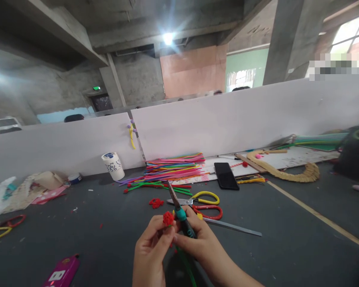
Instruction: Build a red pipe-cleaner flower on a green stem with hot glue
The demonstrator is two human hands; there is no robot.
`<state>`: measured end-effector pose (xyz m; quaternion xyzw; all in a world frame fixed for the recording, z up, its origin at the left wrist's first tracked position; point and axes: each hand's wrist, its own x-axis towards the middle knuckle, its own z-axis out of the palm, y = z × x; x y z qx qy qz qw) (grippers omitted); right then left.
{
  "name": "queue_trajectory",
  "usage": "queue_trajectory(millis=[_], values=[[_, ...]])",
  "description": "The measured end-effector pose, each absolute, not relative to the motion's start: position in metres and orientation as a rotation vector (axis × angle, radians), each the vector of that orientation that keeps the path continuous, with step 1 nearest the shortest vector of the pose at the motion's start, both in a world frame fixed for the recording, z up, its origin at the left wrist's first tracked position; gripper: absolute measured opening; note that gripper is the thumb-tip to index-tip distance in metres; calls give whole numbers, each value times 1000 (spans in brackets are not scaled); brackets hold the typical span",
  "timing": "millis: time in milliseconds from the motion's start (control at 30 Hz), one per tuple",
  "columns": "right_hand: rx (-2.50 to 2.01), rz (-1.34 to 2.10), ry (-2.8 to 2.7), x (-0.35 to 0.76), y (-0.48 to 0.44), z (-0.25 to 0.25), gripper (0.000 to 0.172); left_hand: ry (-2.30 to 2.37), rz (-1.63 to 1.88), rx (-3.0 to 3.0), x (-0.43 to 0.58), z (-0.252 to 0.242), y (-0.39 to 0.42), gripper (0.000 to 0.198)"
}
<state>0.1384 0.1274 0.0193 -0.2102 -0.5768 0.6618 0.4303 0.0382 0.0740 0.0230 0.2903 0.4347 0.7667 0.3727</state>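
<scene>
My left hand [154,247] pinches a small red fuzzy flower [168,219], made of what looks like pipe cleaner, between thumb and fingers. A green stem [186,265] runs down below both hands. My right hand [202,241] is closed around a tool with a tapered metal nose and a teal-and-black handle [182,215]; it looks like pliers, its nose pointing up and away. The fingertips of both hands meet just beneath the flower. Beyond them lie scissors [208,198] with one yellow and one red handle, and a small red fuzzy bundle [156,203].
Colourful pipe cleaners [176,165] lie along the white partition [227,119]. A black phone [226,175] rests right of them, a paper cup [113,166] left. More scissors [6,228] and a magenta device [62,271] occupy the left. A grey strip [236,227] lies at right.
</scene>
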Motion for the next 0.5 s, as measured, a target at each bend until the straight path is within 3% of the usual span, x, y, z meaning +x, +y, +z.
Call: queue_trajectory(millis=[167, 500], values=[[-520, 1705, -1448, 139, 127, 13, 25, 1168, 2010, 769, 39, 31, 67, 22], [-619, 1859, -1279, 138, 119, 13, 22, 1149, 1736, 608, 28, 20, 75, 21]])
